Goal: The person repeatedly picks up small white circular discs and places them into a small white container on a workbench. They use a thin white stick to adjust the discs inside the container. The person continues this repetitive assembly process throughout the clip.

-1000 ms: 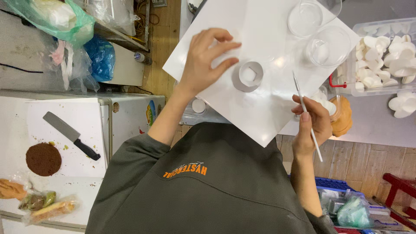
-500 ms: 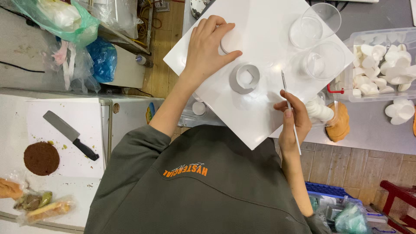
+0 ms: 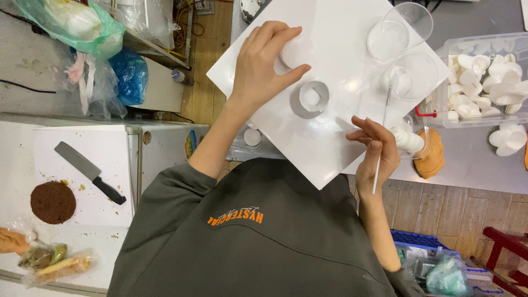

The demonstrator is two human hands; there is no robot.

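My left hand [image 3: 261,69] lies on a white board [image 3: 335,137], thumb and fingers closed around a round white disc [image 3: 294,52]. Just to its right a metal ring cutter [image 3: 309,99] sits on the board with a white piece inside it. My right hand [image 3: 377,151] is over the board's near right edge and grips a thin white stick [image 3: 378,170]. The stick's upper end points toward two clear plastic cups [image 3: 407,77].
A clear box of several white pieces [image 3: 484,77] stands at the right, and a brown bun-like item [image 3: 432,154] lies near it. At the left, a cutting board holds a black-handled knife [image 3: 91,171] and a dark round cake [image 3: 53,202]. Plastic bags [image 3: 82,27] lie at the top left.
My left hand has slid up the board and closed on the white disc. My right hand has shifted slightly left, and the stick has tilted toward the cups.
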